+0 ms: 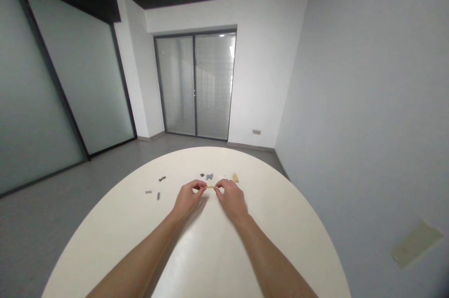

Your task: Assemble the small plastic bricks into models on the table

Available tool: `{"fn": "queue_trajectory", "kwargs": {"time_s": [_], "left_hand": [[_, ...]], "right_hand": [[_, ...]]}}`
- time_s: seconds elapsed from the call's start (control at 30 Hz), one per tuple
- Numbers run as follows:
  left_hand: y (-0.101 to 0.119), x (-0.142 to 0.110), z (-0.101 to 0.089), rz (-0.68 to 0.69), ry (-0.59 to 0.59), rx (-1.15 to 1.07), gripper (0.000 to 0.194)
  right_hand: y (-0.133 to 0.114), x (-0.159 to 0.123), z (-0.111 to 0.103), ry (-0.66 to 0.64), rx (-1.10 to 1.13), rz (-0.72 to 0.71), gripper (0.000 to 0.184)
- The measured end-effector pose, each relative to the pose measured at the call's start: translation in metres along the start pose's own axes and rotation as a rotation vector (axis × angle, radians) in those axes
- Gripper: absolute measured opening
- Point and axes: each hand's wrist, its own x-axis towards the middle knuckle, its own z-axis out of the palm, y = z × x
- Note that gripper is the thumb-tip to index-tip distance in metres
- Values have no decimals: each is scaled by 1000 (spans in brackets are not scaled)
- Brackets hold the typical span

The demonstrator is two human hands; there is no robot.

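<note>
Tan stick point(210, 187) pinched by left hand point(187, 197) and right hand point(231, 200) — six loose pieces point(209, 176) beyond.

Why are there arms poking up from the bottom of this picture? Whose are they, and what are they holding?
Those arms belong to the person wearing the camera. It sits on their head and looks forward and down, so this picture shows what they see. There is no robot here, just a person's bare hands. The left hand and the right hand pinch a thin tan stick between them. On the round white table lie a few tiny things: a tan block, a grey piece and a dark piece. Far behind is a glass door.
</note>
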Motion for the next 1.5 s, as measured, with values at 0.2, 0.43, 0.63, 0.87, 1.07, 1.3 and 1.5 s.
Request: {"fn": "queue_trajectory", "kwargs": {"time_s": [0.2,0.43,0.63,0.87,1.07,1.3,1.5], "left_hand": [[1,-1,-1,13,11,0,25],[-5,2,-2,4,37,0,27],[-6,2,-2,-7,54,16,29],[-2,1,-1,-7,23,-11,29],[0,0,0,9,20,-11,27],[-1,0,2,34,-9,-57,25],[-1,-1,3,12,-32,-71,27]], "right_hand": [[0,-1,0,-13,-3,6,5],[-1,-2,-1,-52,30,-12,3],[-3,-2,-4,-113,75,-68,6],[-6,-3,-4,-181,138,-123,13],[-7,-4,-5,-201,187,-148,29],[-7,-4,-4,-224,197,-151,46],[-7,-3,-5,-235,202,-167,48]]}}
